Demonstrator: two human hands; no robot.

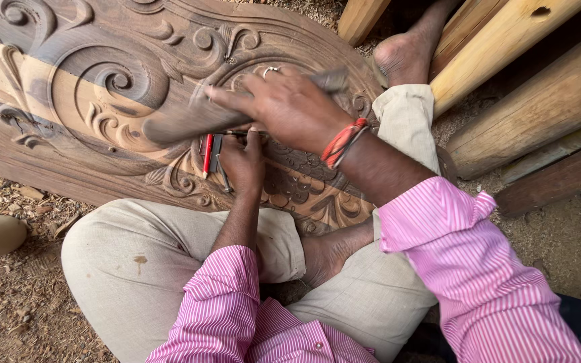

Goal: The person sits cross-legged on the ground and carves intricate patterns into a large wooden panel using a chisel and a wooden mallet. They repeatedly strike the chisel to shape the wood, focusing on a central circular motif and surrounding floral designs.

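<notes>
Left hand grips the chisel upright on the carved panel; right hand, fingers closed on the blurred mallet at 12 o'clock, should strike squarely.

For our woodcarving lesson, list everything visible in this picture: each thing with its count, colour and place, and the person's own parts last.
Carved wooden panel: one, brown with scroll patterns, across the top left, on the ground.
Mallet: one, wooden, blurred, in the right hand.
Chisel: one, thin dark metal, under the left hand.
Pencil: one, red, lying on the panel.
Timber beams: several, pale, top right.
Wood shavings: many, brown, on the ground lower left.
Left hand: on the chisel.
Right hand: with ring and red wrist thread, gripping the mallet.
Bare feet: two, one by the beams, one tucked under the legs.
</notes>
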